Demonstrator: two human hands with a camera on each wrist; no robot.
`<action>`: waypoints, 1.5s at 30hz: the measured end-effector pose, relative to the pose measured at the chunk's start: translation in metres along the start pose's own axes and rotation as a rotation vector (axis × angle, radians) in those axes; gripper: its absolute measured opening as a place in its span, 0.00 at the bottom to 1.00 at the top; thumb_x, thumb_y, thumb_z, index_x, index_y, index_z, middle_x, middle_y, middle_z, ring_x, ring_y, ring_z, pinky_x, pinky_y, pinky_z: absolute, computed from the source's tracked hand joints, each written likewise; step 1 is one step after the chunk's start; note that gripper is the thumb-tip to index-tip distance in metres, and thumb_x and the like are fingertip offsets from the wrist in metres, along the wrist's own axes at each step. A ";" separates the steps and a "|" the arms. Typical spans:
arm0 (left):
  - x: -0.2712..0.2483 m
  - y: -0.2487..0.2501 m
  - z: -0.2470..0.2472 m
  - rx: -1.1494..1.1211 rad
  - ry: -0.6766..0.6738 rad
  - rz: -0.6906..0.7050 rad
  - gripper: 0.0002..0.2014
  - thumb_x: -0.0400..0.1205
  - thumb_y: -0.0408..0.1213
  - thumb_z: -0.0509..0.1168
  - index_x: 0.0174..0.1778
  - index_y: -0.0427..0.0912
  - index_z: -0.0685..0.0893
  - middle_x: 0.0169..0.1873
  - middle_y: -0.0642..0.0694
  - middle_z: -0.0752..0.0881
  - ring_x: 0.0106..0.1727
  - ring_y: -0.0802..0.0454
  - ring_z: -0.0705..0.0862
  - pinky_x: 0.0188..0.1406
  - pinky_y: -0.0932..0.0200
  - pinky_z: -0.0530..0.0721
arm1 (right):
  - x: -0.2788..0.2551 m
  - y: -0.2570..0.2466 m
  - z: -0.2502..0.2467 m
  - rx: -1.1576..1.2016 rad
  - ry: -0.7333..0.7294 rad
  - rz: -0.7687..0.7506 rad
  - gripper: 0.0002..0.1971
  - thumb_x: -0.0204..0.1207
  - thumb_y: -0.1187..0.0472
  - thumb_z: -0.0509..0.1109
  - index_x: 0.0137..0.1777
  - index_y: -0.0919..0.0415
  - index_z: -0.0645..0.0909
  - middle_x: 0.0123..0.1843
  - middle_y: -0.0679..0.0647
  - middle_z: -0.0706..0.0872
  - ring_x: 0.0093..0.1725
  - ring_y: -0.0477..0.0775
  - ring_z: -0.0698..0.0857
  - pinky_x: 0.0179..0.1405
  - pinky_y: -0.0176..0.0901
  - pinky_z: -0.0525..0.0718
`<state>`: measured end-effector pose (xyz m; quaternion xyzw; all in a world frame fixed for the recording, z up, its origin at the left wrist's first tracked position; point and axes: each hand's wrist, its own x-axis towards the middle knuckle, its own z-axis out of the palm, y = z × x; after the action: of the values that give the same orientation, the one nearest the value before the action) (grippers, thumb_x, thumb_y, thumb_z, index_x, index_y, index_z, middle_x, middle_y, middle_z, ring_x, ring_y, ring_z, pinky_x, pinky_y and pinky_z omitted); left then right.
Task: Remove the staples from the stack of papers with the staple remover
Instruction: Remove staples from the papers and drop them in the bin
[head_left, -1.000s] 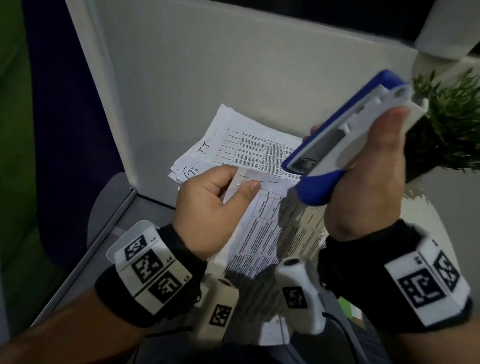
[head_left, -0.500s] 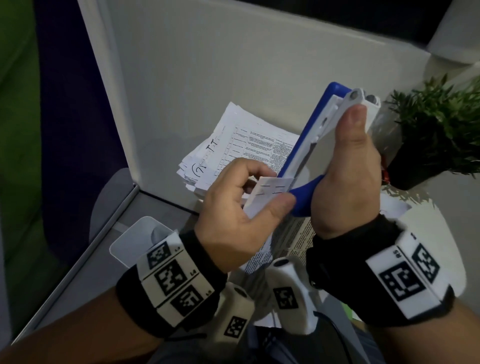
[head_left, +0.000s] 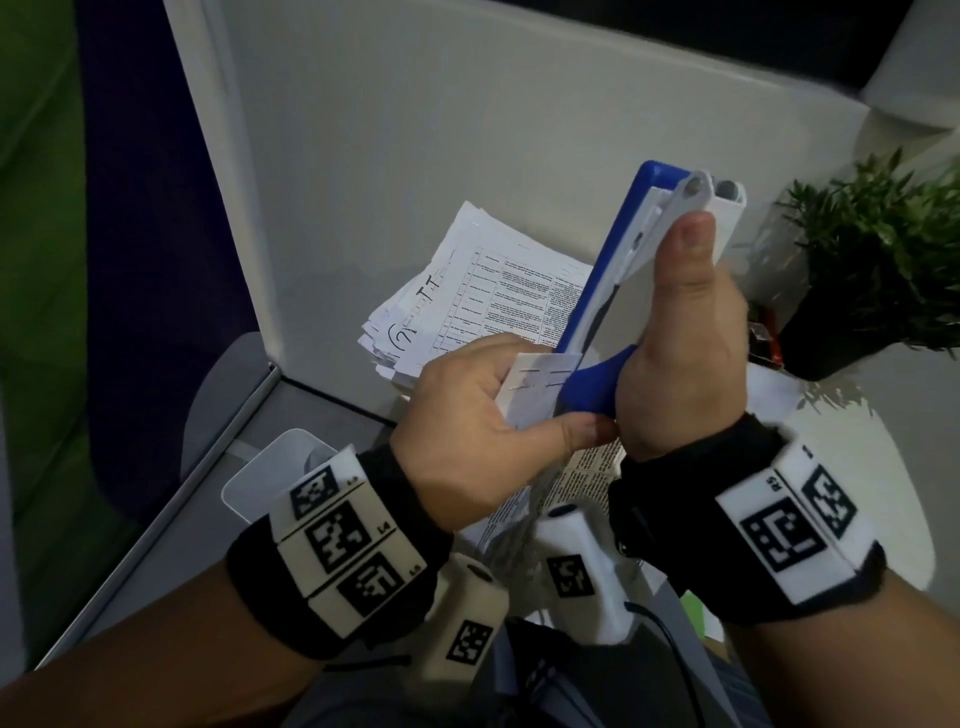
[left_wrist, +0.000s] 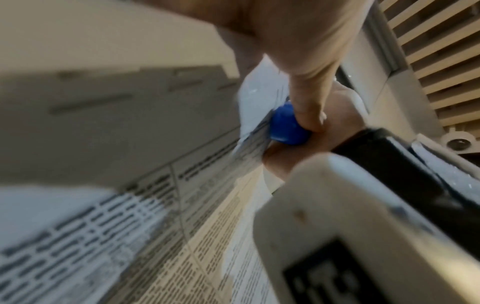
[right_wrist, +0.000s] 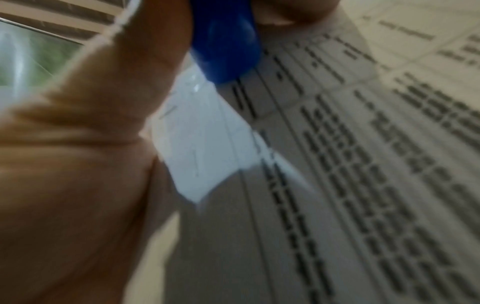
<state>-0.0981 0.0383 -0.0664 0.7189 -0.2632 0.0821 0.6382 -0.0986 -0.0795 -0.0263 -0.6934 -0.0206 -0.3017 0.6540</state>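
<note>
My right hand (head_left: 670, 312) grips a blue and white staple remover (head_left: 597, 291) held nearly upright, thumb pressed along its white lever. Its blue lower end (left_wrist: 285, 125) sits against the folded, stapled corner of a paper bundle (head_left: 535, 379). My left hand (head_left: 519, 405) pinches that corner between thumb and curled fingers, lifted off the table. Two thin staples show on the corner, just left of the tool's tip. The rest of the printed bundle (left_wrist: 182, 205) hangs down between my wrists. The right wrist view shows the blue tip (right_wrist: 226, 41) above the white corner (right_wrist: 202, 148).
A loose stack of printed papers (head_left: 483, 296) lies on the white table against a white partition (head_left: 467, 130). A potted green plant (head_left: 878, 280) stands at the right, with a small red object (head_left: 763, 338) beside it. A white tray (head_left: 280, 467) sits near my left wrist.
My right hand has swung the staple remover from a slant to nearly upright and brought its lower end down to the paper. My left hand has raised the stapled corner to meet it.
</note>
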 end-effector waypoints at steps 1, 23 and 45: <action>0.001 -0.002 0.000 -0.059 -0.032 -0.066 0.16 0.58 0.52 0.77 0.42 0.66 0.85 0.40 0.57 0.88 0.42 0.61 0.86 0.43 0.64 0.84 | 0.000 -0.002 0.000 0.081 -0.015 0.037 0.31 0.73 0.33 0.59 0.53 0.63 0.80 0.41 0.54 0.88 0.44 0.56 0.89 0.43 0.48 0.88; 0.005 -0.027 -0.012 0.118 0.106 0.460 0.07 0.68 0.37 0.77 0.35 0.44 0.86 0.36 0.49 0.82 0.39 0.68 0.82 0.38 0.71 0.78 | -0.020 0.003 -0.063 0.118 -0.214 0.267 0.27 0.50 0.20 0.71 0.42 0.35 0.90 0.41 0.52 0.92 0.44 0.52 0.92 0.43 0.46 0.90; 0.001 -0.022 -0.001 -0.013 0.076 -0.031 0.13 0.70 0.50 0.68 0.31 0.48 0.72 0.24 0.52 0.77 0.26 0.59 0.74 0.26 0.64 0.74 | 0.005 -0.017 -0.017 -0.176 0.040 0.039 0.26 0.71 0.28 0.54 0.50 0.47 0.79 0.40 0.41 0.84 0.46 0.51 0.84 0.56 0.57 0.83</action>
<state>-0.0864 0.0404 -0.0853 0.7152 -0.2280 0.0977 0.6534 -0.1082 -0.0952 -0.0092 -0.7424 0.0324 -0.3032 0.5966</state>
